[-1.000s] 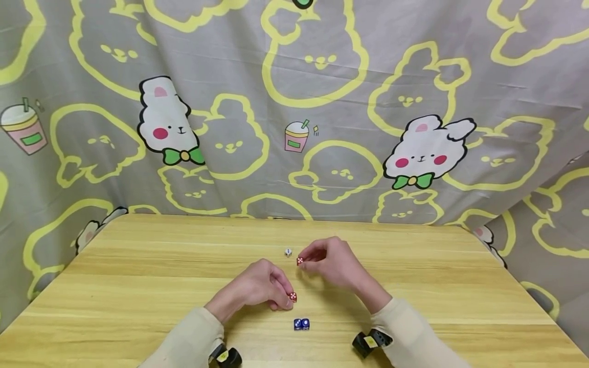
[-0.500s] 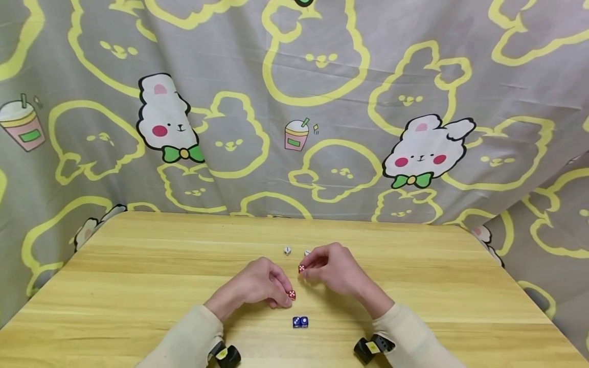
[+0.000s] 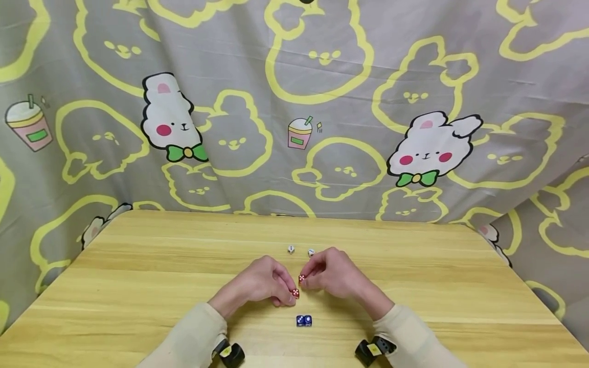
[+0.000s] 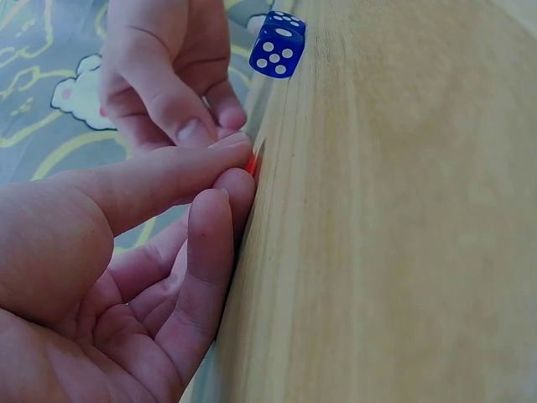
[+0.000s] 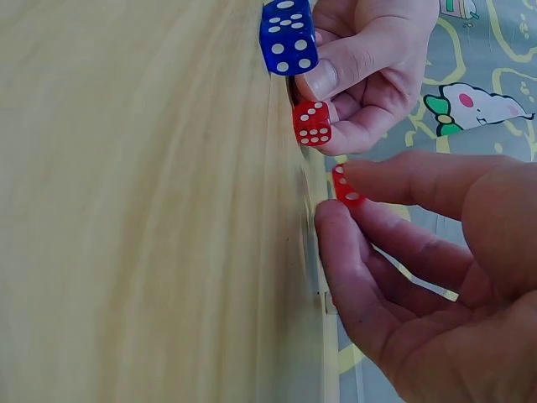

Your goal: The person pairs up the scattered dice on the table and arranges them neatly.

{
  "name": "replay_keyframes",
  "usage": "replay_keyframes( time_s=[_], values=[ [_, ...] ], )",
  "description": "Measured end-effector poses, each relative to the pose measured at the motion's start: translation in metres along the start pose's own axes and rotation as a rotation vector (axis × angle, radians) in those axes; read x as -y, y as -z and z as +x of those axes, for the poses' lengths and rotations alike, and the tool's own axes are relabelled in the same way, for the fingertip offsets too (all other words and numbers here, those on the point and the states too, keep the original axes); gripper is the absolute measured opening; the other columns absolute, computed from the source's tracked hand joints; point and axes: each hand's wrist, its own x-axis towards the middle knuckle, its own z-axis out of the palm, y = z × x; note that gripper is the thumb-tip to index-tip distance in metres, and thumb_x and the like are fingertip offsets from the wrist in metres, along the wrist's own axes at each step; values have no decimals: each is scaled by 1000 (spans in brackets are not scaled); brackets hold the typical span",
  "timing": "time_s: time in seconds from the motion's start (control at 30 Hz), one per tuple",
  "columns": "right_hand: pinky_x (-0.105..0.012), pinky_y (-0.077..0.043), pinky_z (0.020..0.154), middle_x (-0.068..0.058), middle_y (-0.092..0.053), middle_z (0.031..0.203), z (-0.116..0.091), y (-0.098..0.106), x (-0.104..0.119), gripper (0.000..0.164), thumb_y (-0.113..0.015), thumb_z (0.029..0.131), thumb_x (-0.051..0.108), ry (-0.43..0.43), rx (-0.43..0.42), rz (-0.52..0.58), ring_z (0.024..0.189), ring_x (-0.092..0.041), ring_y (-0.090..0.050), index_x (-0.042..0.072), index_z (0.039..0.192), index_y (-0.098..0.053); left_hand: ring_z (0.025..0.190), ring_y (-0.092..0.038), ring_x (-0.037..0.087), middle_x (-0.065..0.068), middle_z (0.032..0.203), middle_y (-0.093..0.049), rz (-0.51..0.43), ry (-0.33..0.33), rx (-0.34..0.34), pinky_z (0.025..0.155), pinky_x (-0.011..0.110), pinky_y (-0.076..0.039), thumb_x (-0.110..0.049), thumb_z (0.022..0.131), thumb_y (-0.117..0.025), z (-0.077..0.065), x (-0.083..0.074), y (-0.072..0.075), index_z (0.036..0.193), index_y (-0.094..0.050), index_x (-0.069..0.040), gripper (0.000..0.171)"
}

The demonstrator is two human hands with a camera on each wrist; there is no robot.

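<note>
My left hand pinches a red die between thumb and finger, low over the table. In the left wrist view only a sliver of that red die shows between the fingertips. Just beyond and to the right, my right hand pinches a second red die. The right wrist view shows both: the left hand's red die and the right hand's red die, a small gap apart. Two blue dice sit side by side, touching, nearer the front.
Behind the hands lie two white dice, a left one and a right one, set apart. The wooden table ends at a patterned grey curtain. Black wrist cameras hang under both sleeves.
My right hand has come toward me with its red die, close to the left hand's die. This uncovered the right white die. My left hand has hardly moved.
</note>
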Motion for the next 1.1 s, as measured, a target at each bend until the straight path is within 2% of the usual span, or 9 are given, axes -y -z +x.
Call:
replay_keyframes(
  time_s=[0.3,0.6,1.1],
  values=[
    [-23,-49,64,3,-71,76,-2,-2,2,12,-88,81,5,-19,60,-29,72,-10,-60,13,85,-80,60,-68,12,6,74,-78,-14,-10,2,59,26,-59,-1,77,-89,0,1,0,88,-77,-3,17],
    [-23,-47,63,3,-70,74,-3,-3,2,14,-87,79,3,-18,71,-42,71,-10,-59,13,84,-80,60,-67,11,6,73,-78,-8,-7,3,59,25,-59,-1,77,-89,0,1,1,88,-77,-3,16],
    [-21,-47,62,4,-70,73,-2,-2,-2,16,-89,79,5,33,127,-30,71,-10,-58,17,87,-82,60,-67,12,6,73,-77,7,-14,-5,59,25,-59,-1,77,-90,0,0,0,89,-78,-3,17]
  ],
)
